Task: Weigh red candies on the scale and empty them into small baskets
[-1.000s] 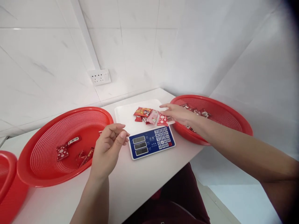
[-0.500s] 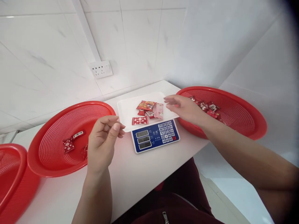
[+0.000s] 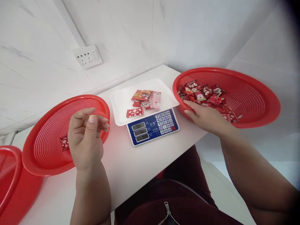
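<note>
A digital scale (image 3: pixel 152 126) with a blue keypad panel bears a white tray (image 3: pixel 119 97) holding several small wrapped snacks, among them a pink packet (image 3: pixel 156 100) and a red polka-dot packet (image 3: pixel 135 112). Over the inner side of the left red basket (image 3: pixel 63 103), my left hand (image 3: pixel 87 136) hangs with its fingers loosely curled and apart, nothing in them. My right hand (image 3: pixel 207 117) is at the near left rim of the right red basket (image 3: pixel 253 84), fingers stretched out and free of any packet. Just beyond its fingertips lie many red snack packets (image 3: pixel 200 96).
Another red basket (image 3: pixel 10 153) stands at the far left edge of the white table (image 3: pixel 150 165). A wall socket (image 3: pixel 87 57) sits on the tiled wall behind. One polka-dot packet (image 3: pixel 64 142) shows in the left basket, partly hidden by my left hand.
My right hand has moved from the tray's right edge to the right basket's rim. My left hand has drawn back leftward from the tray. The view has shifted, showing more of the right basket's packets.
</note>
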`<action>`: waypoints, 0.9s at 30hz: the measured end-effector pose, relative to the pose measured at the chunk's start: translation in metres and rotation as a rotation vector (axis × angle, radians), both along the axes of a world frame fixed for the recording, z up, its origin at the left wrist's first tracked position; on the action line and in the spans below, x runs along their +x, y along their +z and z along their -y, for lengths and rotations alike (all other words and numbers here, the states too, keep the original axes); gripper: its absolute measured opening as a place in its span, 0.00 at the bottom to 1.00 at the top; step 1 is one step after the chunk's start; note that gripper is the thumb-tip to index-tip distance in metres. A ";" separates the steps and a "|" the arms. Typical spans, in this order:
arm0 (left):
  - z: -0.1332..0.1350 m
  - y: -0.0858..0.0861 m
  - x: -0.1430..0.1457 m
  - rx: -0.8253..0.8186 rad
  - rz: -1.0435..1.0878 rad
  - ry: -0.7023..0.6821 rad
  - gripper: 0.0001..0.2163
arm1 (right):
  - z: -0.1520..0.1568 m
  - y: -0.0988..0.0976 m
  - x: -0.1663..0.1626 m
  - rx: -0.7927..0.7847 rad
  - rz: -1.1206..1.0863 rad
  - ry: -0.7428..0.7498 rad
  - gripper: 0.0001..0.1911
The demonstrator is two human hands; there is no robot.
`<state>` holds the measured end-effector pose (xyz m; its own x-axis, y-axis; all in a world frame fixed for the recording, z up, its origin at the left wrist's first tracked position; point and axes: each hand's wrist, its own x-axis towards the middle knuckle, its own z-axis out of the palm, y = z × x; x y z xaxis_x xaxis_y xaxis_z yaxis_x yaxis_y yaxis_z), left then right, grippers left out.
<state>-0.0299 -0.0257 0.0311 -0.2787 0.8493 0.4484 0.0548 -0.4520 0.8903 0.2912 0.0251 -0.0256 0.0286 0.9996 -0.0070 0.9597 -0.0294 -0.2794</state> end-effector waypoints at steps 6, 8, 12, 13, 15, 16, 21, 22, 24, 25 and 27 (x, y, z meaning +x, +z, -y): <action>-0.003 -0.004 0.003 0.021 0.007 -0.042 0.03 | 0.002 0.000 0.001 0.017 0.015 0.002 0.29; -0.004 -0.005 0.003 0.003 -0.006 -0.045 0.03 | 0.002 0.000 0.000 0.015 0.026 -0.004 0.29; -0.002 -0.004 0.004 -0.045 -0.031 -0.049 0.05 | 0.002 -0.001 -0.001 0.030 0.041 0.002 0.28; -0.002 -0.003 0.004 -0.037 -0.032 -0.053 0.04 | 0.002 -0.001 -0.001 0.038 0.045 0.007 0.28; -0.001 -0.003 0.004 -0.029 -0.031 -0.053 0.04 | 0.002 -0.001 0.000 0.050 0.046 0.015 0.28; 0.000 -0.003 0.004 -0.032 -0.030 -0.053 0.04 | 0.002 -0.001 0.000 0.048 0.043 0.016 0.28; 0.001 -0.001 0.004 -0.047 -0.036 -0.060 0.05 | 0.003 -0.001 -0.001 0.023 0.024 0.005 0.28; 0.002 -0.001 0.004 -0.047 -0.037 -0.062 0.05 | 0.003 -0.001 -0.001 0.027 0.024 0.006 0.28; 0.001 -0.001 0.004 -0.043 -0.031 -0.063 0.05 | 0.004 -0.001 -0.002 0.038 0.025 0.005 0.28; 0.001 -0.001 0.004 -0.035 -0.025 -0.067 0.04 | 0.004 -0.001 -0.002 0.040 0.026 0.002 0.28; 0.000 -0.001 0.004 -0.016 -0.007 -0.079 0.04 | 0.004 -0.001 -0.002 0.038 0.023 -0.008 0.28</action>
